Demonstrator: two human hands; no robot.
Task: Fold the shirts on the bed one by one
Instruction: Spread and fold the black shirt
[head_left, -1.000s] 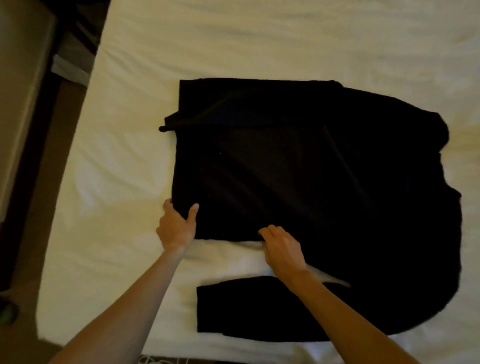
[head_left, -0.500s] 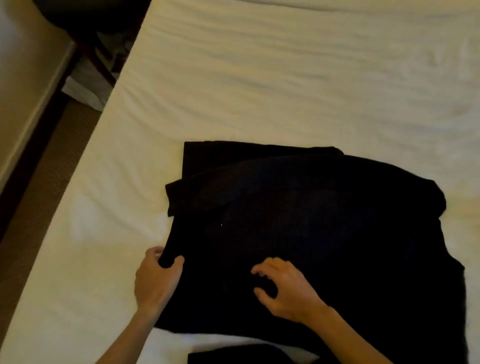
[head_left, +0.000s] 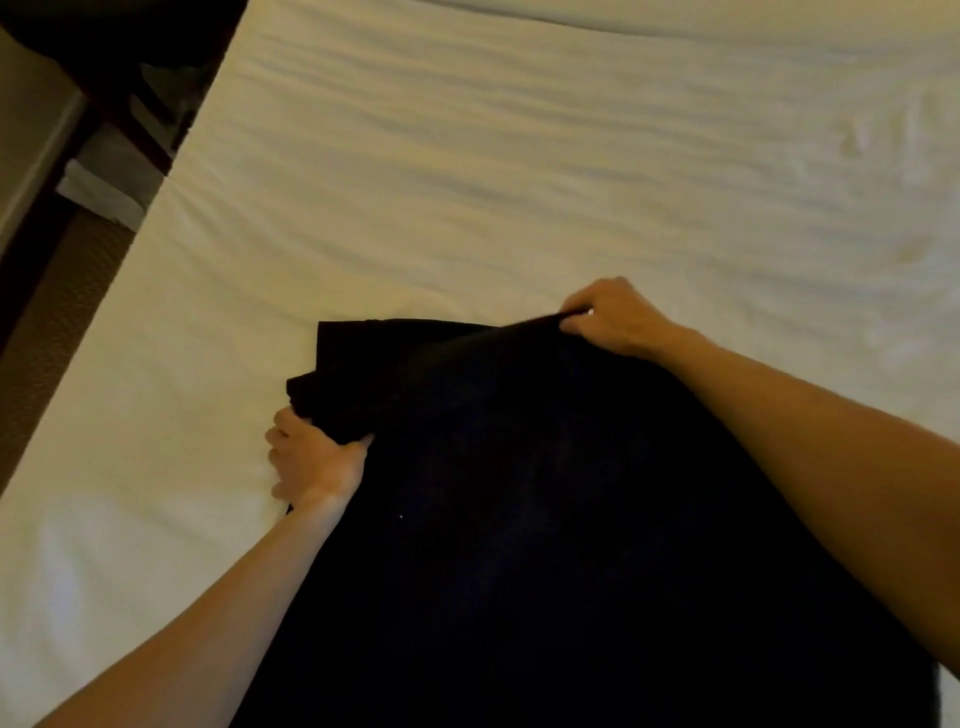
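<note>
1. Since half a second ago: both hands have carried the near edge of the black shirt (head_left: 519, 519) up and away across the bed (head_left: 467, 182); the right hand, then spread on the cloth, now grips an edge farther off.
2. Black shirt: lies on the white sheet in the lower middle of the view, running out of the bottom edge. Its raised fold stretches between the two hands; a flat layer shows beneath it at the far left corner.
3. Left hand (head_left: 311, 457): at the shirt's left side, thumb and fingers curled round a bunched edge, knuckles close to the sheet.
4. Right hand (head_left: 613, 322): at the far edge of the raised fold, fingers and thumb pinching the cloth.
5. Bed: white wrinkled sheet, filling most of the view.
6. Floor (head_left: 57, 312): brown, left of the bed.
</note>
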